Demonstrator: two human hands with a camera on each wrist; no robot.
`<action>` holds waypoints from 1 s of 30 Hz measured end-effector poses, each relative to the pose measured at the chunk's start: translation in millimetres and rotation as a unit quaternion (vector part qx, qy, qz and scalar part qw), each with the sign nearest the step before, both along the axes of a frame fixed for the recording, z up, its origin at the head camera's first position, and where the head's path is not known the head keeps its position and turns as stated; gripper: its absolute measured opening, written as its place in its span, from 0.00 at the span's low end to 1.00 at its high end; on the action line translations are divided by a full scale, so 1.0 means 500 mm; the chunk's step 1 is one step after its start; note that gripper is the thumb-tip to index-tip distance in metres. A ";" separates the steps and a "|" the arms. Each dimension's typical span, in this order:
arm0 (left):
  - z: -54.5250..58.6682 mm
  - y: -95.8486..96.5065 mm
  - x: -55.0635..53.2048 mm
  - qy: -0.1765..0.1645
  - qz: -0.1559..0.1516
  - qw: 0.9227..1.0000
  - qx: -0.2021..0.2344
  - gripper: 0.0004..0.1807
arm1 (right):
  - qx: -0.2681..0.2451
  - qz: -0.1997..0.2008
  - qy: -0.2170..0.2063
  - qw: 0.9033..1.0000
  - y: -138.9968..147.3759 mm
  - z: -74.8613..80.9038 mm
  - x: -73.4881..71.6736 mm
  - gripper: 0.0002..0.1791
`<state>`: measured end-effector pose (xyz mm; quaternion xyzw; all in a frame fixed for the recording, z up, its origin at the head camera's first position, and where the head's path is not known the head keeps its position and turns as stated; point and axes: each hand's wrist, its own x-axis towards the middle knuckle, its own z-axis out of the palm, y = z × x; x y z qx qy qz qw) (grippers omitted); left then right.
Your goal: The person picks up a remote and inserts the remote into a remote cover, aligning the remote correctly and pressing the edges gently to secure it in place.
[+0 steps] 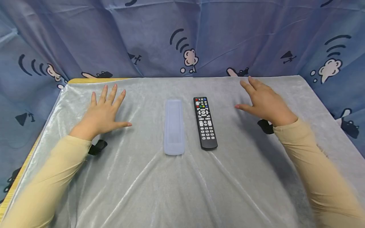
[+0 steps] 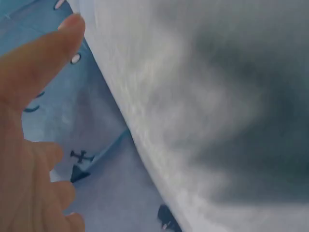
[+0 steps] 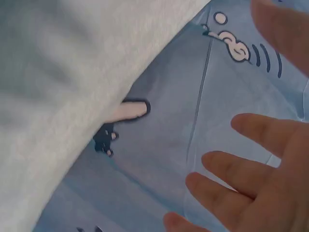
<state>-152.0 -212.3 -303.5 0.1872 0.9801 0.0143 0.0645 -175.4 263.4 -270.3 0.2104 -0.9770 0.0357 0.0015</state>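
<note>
A black remote control (image 1: pixel 206 123) with white and coloured buttons lies face up near the middle of the table, tilted slightly. Just left of it rests a translucent, pale remote-shaped sleeve (image 1: pixel 174 127), apart from the remote. My left hand (image 1: pixel 103 111) is over the left side of the table, fingers spread and holding nothing. On the other side, my right hand (image 1: pixel 263 100) hovers with fingers extended, nearer to the remote than to the sleeve. Both wrist views show the hands' fingers, the left thumb (image 2: pixel 53 58) and the right fingers (image 3: pixel 236 183), touching no object.
A grey velvety cloth (image 1: pixel 137 190) with creases covers the table. Yellow wood (image 1: pixel 94 80) shows at its back left edge. A blue patterned curtain (image 1: pixel 148 38) hangs behind and along the sides. Dark straps (image 1: pixel 98 147) sit at the wrists.
</note>
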 end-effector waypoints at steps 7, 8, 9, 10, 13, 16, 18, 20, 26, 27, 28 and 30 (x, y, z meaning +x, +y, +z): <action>-0.019 0.027 0.021 -0.006 -0.014 0.996 0.082 0.52 | -0.053 -0.020 -0.031 0.998 -0.012 -0.019 0.025 0.40; -0.021 0.031 0.022 -0.003 -0.017 0.996 0.092 0.51 | -0.064 -0.020 -0.034 0.997 -0.015 -0.021 0.029 0.39; -0.023 0.036 0.023 -0.001 -0.019 0.994 0.105 0.49 | -0.078 -0.020 -0.036 0.996 -0.017 -0.023 0.033 0.39; -0.026 0.040 0.025 0.004 -0.022 0.993 0.118 0.48 | -0.093 -0.018 -0.037 0.995 -0.020 -0.025 0.037 0.38; -0.034 0.055 0.028 0.010 -0.023 0.986 0.167 0.43 | -0.142 -0.021 -0.036 0.989 -0.029 -0.034 0.047 0.34; -0.045 0.073 0.029 0.003 -0.021 0.973 0.230 0.34 | -0.198 -0.032 -0.042 0.979 -0.039 -0.045 0.057 0.30; -0.050 0.088 0.028 -0.018 -0.017 0.961 0.276 0.28 | -0.232 -0.040 -0.054 0.970 -0.046 -0.052 0.065 0.27; -0.053 0.105 0.027 -0.047 -0.011 0.945 0.324 0.22 | -0.258 -0.045 -0.073 0.962 -0.054 -0.059 0.071 0.25; -0.054 0.179 0.027 -0.127 -0.003 0.896 0.426 0.13 | -0.296 -0.047 -0.116 0.947 -0.076 -0.077 0.084 0.20; -0.055 0.192 0.027 -0.138 -0.003 0.890 0.436 0.12 | -0.299 -0.047 -0.117 0.946 -0.080 -0.080 0.085 0.19; -0.055 0.205 0.027 -0.149 -0.001 0.883 0.445 0.11 | -0.302 -0.048 -0.116 0.945 -0.083 -0.082 0.086 0.18; -0.055 0.231 0.027 -0.176 0.005 0.870 0.460 0.09 | -0.310 -0.051 -0.116 0.942 -0.090 -0.088 0.088 0.17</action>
